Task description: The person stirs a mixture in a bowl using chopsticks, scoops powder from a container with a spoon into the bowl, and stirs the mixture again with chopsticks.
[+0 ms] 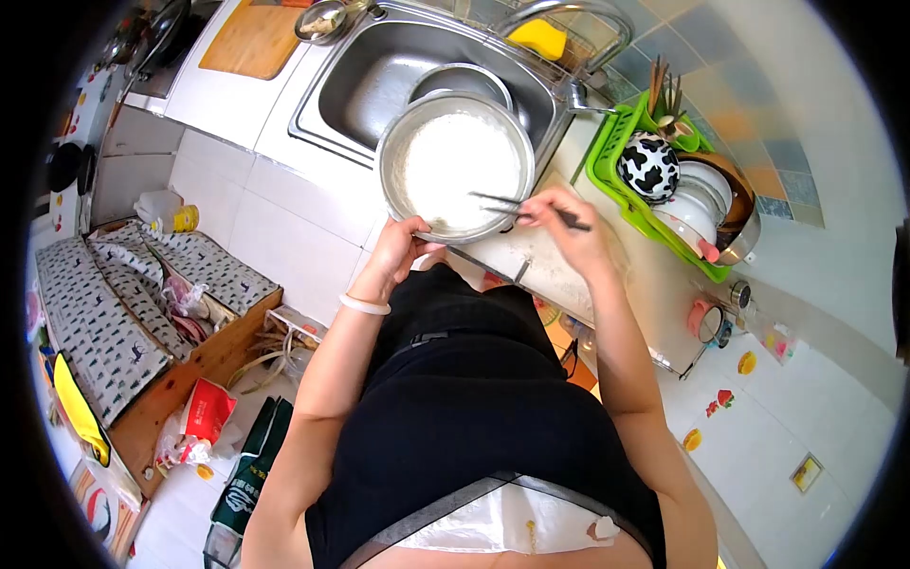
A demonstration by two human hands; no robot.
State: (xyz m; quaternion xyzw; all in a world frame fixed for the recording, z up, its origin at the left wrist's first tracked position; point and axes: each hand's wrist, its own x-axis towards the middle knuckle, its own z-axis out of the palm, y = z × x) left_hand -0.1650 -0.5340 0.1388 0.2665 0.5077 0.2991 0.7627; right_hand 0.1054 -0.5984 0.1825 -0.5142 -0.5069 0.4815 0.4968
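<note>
My left hand (400, 254) is closed on the near rim of a round metal bowl (387, 161), its thumb over the edge. White, flour-like powder (464, 161) fills the bowl's inside; bright glare hides its detail. Between the fingers of my right hand (561, 220) is a pair of dark chopsticks (499, 201). Their tips reach over the bowl's right side; whether they touch the powder I cannot tell. The bowl is held in front of the sink, partly covering a second metal bowl (464, 74) inside it.
Behind the bowl is a steel sink (355, 90) with a curved faucet (616, 28). A green dish rack (607, 180) with bowls and utensils stands on the right counter. At upper left lie a wooden cutting board (251, 38) and a small bowl (322, 21). Bags and boxes crowd the lower left floor.
</note>
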